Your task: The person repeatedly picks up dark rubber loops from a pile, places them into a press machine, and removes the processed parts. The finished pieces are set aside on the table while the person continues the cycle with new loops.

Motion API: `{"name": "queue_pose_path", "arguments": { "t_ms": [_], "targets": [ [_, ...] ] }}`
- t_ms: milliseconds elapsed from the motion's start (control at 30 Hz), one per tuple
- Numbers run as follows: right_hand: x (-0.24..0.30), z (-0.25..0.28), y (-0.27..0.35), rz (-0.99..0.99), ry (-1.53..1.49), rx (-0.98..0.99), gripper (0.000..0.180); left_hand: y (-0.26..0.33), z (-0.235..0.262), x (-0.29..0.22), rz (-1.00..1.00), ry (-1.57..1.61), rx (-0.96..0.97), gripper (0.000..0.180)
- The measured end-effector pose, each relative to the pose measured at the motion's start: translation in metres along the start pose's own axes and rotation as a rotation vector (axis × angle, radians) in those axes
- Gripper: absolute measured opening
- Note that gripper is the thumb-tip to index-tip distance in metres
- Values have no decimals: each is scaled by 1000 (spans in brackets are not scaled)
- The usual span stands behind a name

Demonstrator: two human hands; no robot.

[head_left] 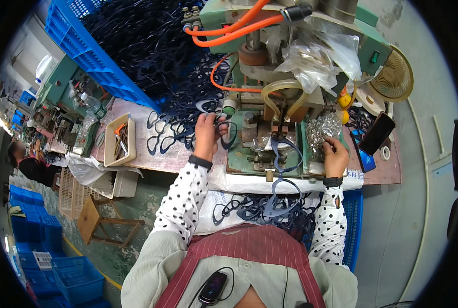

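Observation:
My left hand grips a dark blue eyeglass frame front beside the green press machine. My right hand rests at a heap of small shiny metal parts on the machine's right side; whether it pinches one I cannot tell. Another dark blue frame front lies on the machine's green bed in front of the clamp. Finished frames pile on my lap over a white sheet.
A big blue crate heaped with dark frames stands at the back left; loose frames spill onto the bench. A cream tray holds tools. Orange hoses, a small fan, a phone, tape roll. Blue crates and a wooden stool stand on the floor left; another person sits far left.

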State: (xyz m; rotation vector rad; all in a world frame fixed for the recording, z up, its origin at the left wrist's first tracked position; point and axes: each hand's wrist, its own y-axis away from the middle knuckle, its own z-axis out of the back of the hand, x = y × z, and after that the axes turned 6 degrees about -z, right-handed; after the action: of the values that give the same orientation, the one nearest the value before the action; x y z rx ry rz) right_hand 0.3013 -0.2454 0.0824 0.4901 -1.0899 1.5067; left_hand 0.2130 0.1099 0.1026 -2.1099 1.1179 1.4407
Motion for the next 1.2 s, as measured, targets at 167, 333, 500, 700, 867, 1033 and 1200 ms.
{"name": "queue_pose_path", "arguments": {
  "t_ms": [167,333,500,700,867,1033,1200],
  "targets": [
    [59,-6,3,53,-53,81,15,71,-18,-5,-954,-590,-34,18],
    [125,7,14,-53,-452,288,14,117,-51,-39,-1572,-851,568,32],
    [151,1,30,-57,-594,406,35,131,-71,-29,-1528,-744,789,35],
    [159,-8,24,-125,-537,415,38,127,-69,-29,-1539,-730,953,33],
    [164,-15,25,-171,-601,442,44,138,-67,-32,-1596,-637,995,30],
    [148,-8,17,-74,-616,409,47,122,-72,-31,-1470,-588,1154,31],
    [58,8,-17,100,181,-121,33,112,-75,-19,-1372,-540,1194,36]
  ]
}}
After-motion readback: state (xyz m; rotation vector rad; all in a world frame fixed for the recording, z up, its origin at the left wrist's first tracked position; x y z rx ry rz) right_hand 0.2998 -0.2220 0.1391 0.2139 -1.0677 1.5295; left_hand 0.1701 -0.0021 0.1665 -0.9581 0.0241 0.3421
